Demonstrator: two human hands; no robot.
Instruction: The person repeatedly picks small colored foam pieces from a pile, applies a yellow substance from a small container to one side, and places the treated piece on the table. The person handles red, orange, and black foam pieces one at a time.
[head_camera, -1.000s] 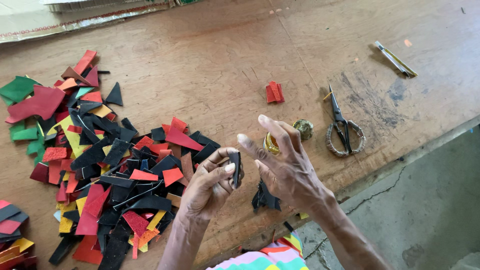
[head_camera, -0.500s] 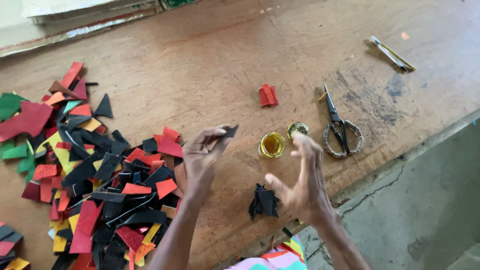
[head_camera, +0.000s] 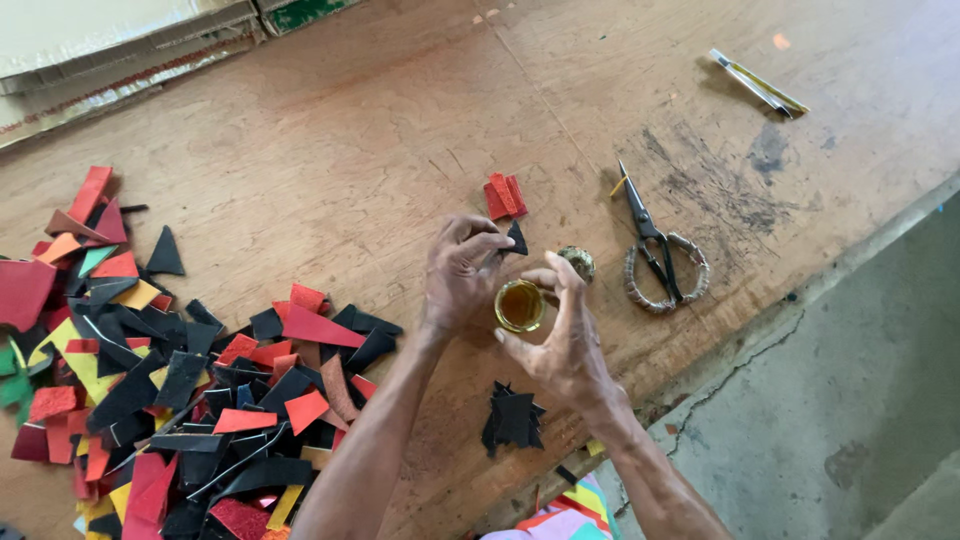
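Two hands meet over the wooden table (head_camera: 330, 150) as I watch: my left hand (head_camera: 457, 277) pinches a small black triangular scrap (head_camera: 516, 238) between fingertips, while my right hand (head_camera: 566, 345), fingers curled, grips a small jar of amber glue (head_camera: 519, 305), scissors (head_camera: 655, 255) nearby.

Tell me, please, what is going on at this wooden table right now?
A person sits at a worn wooden table, handling small cut scraps. The left hand pinches a small black triangular piece, and the right hand reaches to a small open jar of amber liquid. A big heap of black, red and yellow scraps lies to the left, a small black stack nearer the edge, and scissors to the right.
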